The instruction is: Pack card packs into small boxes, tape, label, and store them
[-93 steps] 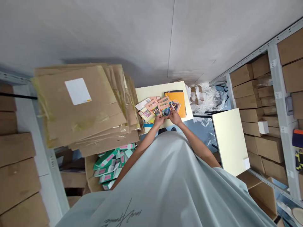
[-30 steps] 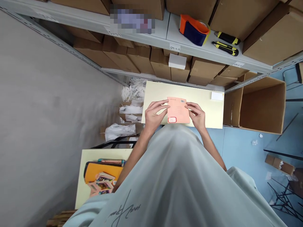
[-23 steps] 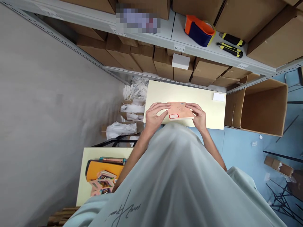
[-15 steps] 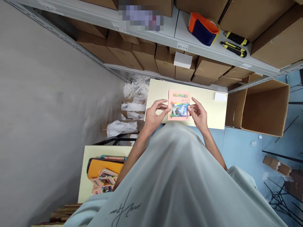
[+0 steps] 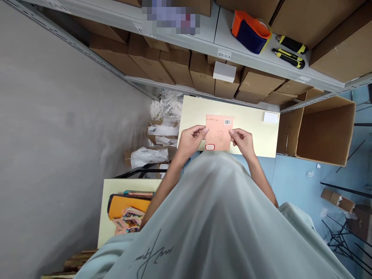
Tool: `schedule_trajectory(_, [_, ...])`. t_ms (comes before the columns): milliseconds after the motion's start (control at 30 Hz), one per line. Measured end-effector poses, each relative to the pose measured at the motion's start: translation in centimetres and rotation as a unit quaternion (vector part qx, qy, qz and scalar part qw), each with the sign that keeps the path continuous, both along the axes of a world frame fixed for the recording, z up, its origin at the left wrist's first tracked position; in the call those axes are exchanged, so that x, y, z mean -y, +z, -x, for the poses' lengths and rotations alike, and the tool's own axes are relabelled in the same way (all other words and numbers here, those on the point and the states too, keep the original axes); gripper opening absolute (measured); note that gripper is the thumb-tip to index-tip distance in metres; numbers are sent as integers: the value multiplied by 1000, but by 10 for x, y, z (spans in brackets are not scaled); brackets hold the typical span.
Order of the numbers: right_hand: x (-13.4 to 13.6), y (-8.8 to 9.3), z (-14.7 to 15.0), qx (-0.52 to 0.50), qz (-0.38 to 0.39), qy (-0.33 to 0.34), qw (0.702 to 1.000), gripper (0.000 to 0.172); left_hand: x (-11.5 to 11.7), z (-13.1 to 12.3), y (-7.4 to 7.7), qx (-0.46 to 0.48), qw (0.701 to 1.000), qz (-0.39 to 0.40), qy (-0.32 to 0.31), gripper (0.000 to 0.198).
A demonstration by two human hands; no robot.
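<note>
A small pink booklet (image 5: pixel 219 133) is held up in front of me over the cream tabletop (image 5: pixel 258 137). Its back cover faces me, with a barcode at the upper right and a red-outlined label at the lower left. My left hand (image 5: pixel 192 140) pinches the booklet's left edge between thumb and fingers. On the opposite edge, my right hand (image 5: pixel 243 142) grips it the same way. A white box (image 5: pixel 270 117) sits at the right end of the tabletop.
Shelves ahead carry cardboard boxes (image 5: pixel 258 83), a tape dispenser (image 5: pixel 251 31) and two utility knives (image 5: pixel 289 58). An open carton (image 5: pixel 325 131) stands at right. On a side table (image 5: pixel 106 217) at lower left lie an orange case (image 5: pixel 128 205) and pink booklets (image 5: pixel 129 223).
The booklet has been turned over: its illustrated front cover faced me before, and its back now does. Both my hands have closed more firmly on its edges.
</note>
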State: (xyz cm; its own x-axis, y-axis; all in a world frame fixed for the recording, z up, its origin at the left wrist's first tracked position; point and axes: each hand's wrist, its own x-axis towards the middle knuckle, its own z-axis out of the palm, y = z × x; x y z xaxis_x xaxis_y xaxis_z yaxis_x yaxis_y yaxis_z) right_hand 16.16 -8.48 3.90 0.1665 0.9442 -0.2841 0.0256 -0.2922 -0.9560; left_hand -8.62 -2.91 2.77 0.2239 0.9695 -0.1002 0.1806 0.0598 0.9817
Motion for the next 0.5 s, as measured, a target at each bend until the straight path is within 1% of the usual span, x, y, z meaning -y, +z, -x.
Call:
schedule_trajectory(133, [0, -2, 1, 6, 1, 1, 1000, 63, -3, 0, -1, 7, 1000, 6, 3, 54])
schedule_trajectory(200, [1, -5, 1, 23, -7, 7, 1000, 62, -5, 1, 1, -1, 1000, -23, 2, 55])
schedule_trajectory(267, [1, -9, 0, 28, -13, 16, 999, 63, -5, 1, 5, -17, 996, -85, 0, 56])
schedule_trajectory(333, [-1, -13, 1, 10, -20, 14, 1000, 64, -5, -2, 12, -41, 986, -161, -3, 52])
schedule_trajectory(400, [-5, -18, 4, -20, -26, -4, 999, 61, -1, -10, 19, -58, 971, -232, -10, 39])
schedule_trajectory(467, [-10, -24, 11, -54, -21, -18, 998, 57, 7, -23, 26, -53, 955, -290, -29, 25])
schedule_trajectory(500, [-12, -27, 15, -71, -14, -20, 997, 56, 12, -31, 28, -47, 947, -314, -42, 21])
